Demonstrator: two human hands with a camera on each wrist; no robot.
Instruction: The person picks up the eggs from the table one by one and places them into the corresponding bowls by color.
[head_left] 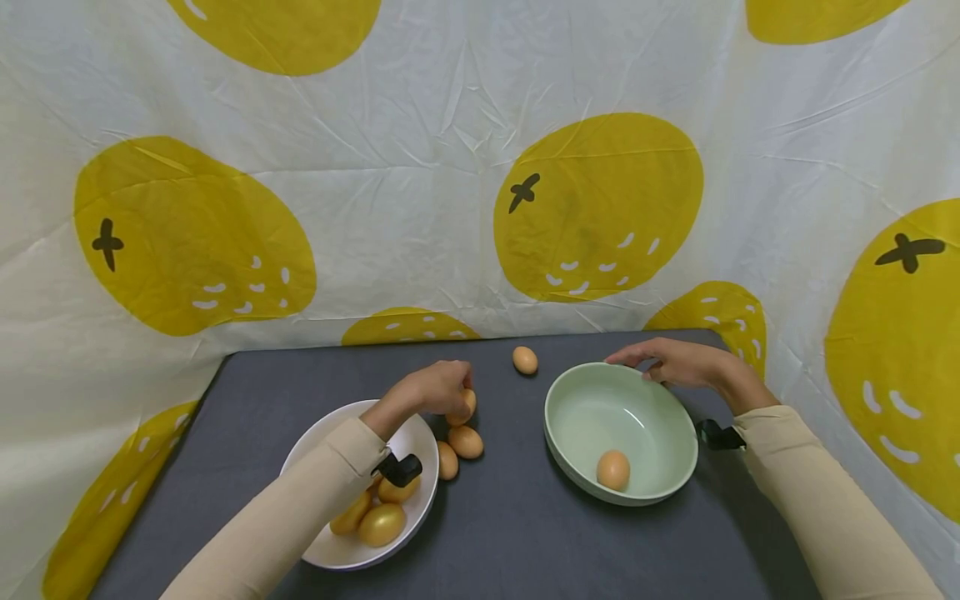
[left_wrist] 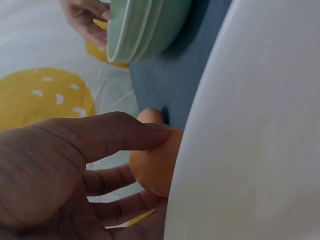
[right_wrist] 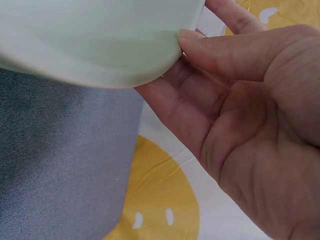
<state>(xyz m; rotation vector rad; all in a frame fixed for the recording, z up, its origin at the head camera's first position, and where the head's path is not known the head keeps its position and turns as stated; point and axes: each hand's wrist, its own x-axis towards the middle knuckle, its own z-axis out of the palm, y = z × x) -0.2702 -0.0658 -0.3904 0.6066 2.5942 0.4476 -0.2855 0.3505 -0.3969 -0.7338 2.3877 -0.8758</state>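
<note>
My left hand (head_left: 441, 387) grips a brown egg (head_left: 463, 407) beside the far right rim of the white bowl (head_left: 300, 450). In the left wrist view the thumb lies over that egg (left_wrist: 155, 167) with the fingers around its other side. Two more brown eggs (head_left: 466, 442) lie close by on the dark table. Several golden eggs (head_left: 382, 524) sit in the white bowl, partly hidden by my forearm. With thumb at the rim and fingers outside the wall, my right hand (head_left: 678, 362) holds the pale green bowl (head_left: 622, 408). Inside that bowl rests one brown egg (head_left: 613, 471).
Another brown egg (head_left: 525, 360) lies toward the far edge of the dark table (head_left: 502, 525). Behind the table hangs a white cloth (head_left: 420, 225) printed with large yellow fruit shapes.
</note>
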